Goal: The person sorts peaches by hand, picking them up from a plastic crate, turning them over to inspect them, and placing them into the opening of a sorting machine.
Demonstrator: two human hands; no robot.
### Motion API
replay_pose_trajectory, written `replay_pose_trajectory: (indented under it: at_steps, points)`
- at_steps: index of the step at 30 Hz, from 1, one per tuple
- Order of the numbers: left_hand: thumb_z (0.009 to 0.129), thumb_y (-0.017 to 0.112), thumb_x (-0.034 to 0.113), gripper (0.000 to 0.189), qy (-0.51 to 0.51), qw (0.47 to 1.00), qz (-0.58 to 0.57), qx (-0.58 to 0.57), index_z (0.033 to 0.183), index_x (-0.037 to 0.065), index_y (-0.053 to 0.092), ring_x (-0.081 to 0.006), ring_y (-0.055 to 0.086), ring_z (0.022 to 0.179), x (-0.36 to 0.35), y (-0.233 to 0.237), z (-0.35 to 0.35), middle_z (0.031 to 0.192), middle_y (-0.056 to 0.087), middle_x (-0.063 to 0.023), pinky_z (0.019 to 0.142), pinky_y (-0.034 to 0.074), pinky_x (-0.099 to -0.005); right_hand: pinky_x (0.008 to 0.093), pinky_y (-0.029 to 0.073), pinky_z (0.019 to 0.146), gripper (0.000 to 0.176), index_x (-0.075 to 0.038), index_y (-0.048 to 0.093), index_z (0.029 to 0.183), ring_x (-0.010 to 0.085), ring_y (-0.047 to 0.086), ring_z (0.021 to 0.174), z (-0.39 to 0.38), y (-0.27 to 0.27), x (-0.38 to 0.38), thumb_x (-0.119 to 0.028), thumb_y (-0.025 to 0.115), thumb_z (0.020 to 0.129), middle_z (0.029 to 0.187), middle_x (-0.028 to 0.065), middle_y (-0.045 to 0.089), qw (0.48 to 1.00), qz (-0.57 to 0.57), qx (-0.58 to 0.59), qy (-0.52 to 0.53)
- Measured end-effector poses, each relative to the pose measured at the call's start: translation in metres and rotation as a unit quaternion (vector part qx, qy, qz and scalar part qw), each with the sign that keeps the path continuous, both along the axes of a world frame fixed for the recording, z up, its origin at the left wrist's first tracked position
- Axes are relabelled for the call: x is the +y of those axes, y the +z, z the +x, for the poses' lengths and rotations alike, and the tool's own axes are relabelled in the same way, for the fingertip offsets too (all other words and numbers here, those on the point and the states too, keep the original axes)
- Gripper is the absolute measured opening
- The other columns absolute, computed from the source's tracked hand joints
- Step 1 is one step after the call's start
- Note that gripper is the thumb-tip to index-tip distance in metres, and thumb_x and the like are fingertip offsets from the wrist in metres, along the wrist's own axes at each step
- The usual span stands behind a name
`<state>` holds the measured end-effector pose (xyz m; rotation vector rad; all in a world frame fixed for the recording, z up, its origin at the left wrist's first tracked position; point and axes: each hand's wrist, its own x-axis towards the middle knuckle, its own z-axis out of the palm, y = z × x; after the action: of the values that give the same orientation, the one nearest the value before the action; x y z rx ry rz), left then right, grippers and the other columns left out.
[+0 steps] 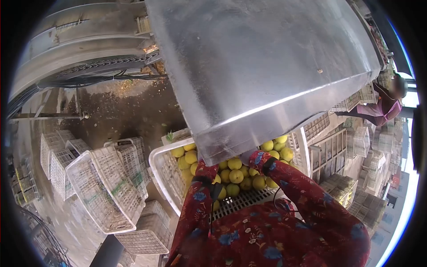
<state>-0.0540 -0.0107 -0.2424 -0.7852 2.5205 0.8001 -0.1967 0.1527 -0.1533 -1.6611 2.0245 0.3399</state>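
The fingers of both hands are hidden at the near edge of a metal housing (267,80), so whether they are open, closed or gripping cannot be determined. The left hand (200,157) and the right hand (246,156) show only in part, just beyond the dark wristbands (269,166), and both are positioned over a white plastic crate (165,184). The crate contains round yellow fruits (235,176), which lie close around both wrists; its slotted near side is exposed below them. The housing overhangs the middle of the crate's far side. Red floral sleeves (307,191) extend from the wrists toward the near side. To the left, tilted white crates (102,191) are grouped on the floor (129,111). To the far right, a person (384,111) in pink is located near further stacked crates (356,140).
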Motion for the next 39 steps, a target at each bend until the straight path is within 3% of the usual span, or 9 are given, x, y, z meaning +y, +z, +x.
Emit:
replay_pose_trajectory:
  at_steps: [4,10,13,17,26,29,32,35,39]
  points:
    - [0.084,0.069,0.04,0.076,0.164,0.938,0.282,0.121,0.145,0.005,0.04,-0.0331,0.049,0.13,-0.021,0.022,0.027,0.139,0.05,-0.0227,0.107,0.042,-0.0489,0.0496,0.045,0.095,0.052,-0.008,0.054,0.13,0.0349,0.058,0.113,-0.01,0.059,-0.025,-0.025,0.067,0.082,0.126,0.0178,0.056,0.992,0.049,-0.083,-0.075]
    - [0.087,0.069,0.002,0.063,0.374,0.544,0.687,0.303,0.143,0.001,0.039,-0.023,0.058,0.115,-0.007,0.145,0.065,0.131,0.055,-0.0124,0.094,0.055,-0.0365,0.0365,0.048,0.1,0.069,-0.002,0.05,0.134,0.0268,0.056,0.122,0.0,0.169,-0.029,-0.023,0.083,0.077,0.135,0.0167,0.055,0.779,-0.119,-0.47,-0.398]
    - [0.087,0.068,0.001,0.064,0.417,0.505,0.659,0.37,0.143,0.001,0.037,-0.0224,0.059,0.115,0.005,0.21,0.057,0.131,0.055,-0.0127,0.093,0.055,-0.0355,0.0378,0.047,0.1,0.078,0.0,0.046,0.136,0.0285,0.052,0.126,0.027,0.187,-0.021,-0.023,0.086,0.073,0.137,0.0176,0.052,0.665,-0.256,-0.569,-0.411]
    - [0.084,0.071,-0.001,0.068,0.383,0.563,0.626,0.38,0.143,0.002,0.038,-0.0216,0.059,0.114,0.005,0.246,0.055,0.131,0.054,-0.0129,0.09,0.057,-0.034,0.0456,0.047,0.097,0.088,-0.002,0.046,0.136,0.0365,0.05,0.118,0.042,0.22,-0.016,-0.029,0.09,0.064,0.132,0.019,0.052,0.872,-0.327,-0.235,-0.278]
    - [0.077,0.073,-0.007,0.083,0.309,0.602,0.556,0.483,0.148,0.003,0.031,-0.0248,0.056,0.12,0.005,0.293,0.051,0.135,0.05,-0.0142,0.089,0.057,-0.0342,0.0321,0.054,0.07,0.072,0.002,0.044,0.131,0.0231,0.065,0.078,0.026,0.259,-0.046,-0.016,0.084,0.073,0.104,0.0149,0.064,0.733,-0.501,-0.261,-0.378]
    - [0.083,0.066,-0.005,0.078,0.237,0.671,0.442,0.546,0.15,0.003,0.028,-0.0296,0.055,0.122,-0.003,0.3,0.049,0.14,0.047,-0.0165,0.09,0.057,-0.0389,0.0378,0.052,0.065,0.052,0.002,0.05,0.12,0.0294,0.063,0.077,-0.016,0.231,-0.083,-0.016,0.078,0.079,0.091,0.0155,0.062,0.84,-0.463,-0.02,-0.283]
    - [0.081,0.065,-0.004,0.081,0.349,0.578,0.589,0.445,0.151,0.005,0.025,-0.0295,0.049,0.129,-0.002,0.319,0.059,0.145,0.042,-0.0164,0.104,0.047,-0.0431,0.0426,0.051,0.068,0.044,0.002,0.054,0.109,0.0317,0.061,0.075,-0.035,0.211,-0.098,-0.018,0.079,0.078,0.095,0.0172,0.061,0.824,-0.524,0.045,-0.21]
    - [0.086,0.059,0.002,0.075,0.302,0.432,0.678,0.513,0.152,0.007,0.024,-0.033,0.047,0.131,0.0,0.326,0.045,0.146,0.04,-0.0163,0.109,0.042,-0.0477,0.0476,0.049,0.082,0.053,0.0,0.055,0.111,0.0361,0.061,0.085,-0.01,0.273,-0.079,-0.025,0.082,0.074,0.108,0.0186,0.059,0.749,-0.518,-0.218,-0.35]
    - [0.092,0.06,0.011,0.072,0.278,0.466,0.679,0.495,0.153,0.011,0.023,-0.0401,0.05,0.128,0.006,0.302,0.038,0.145,0.041,-0.0178,0.1,0.051,-0.0484,0.0476,0.046,0.09,0.061,-0.002,0.055,0.116,0.0365,0.059,0.1,0.023,0.277,-0.053,-0.028,0.085,0.07,0.118,0.0168,0.06,0.855,-0.473,-0.164,-0.133]
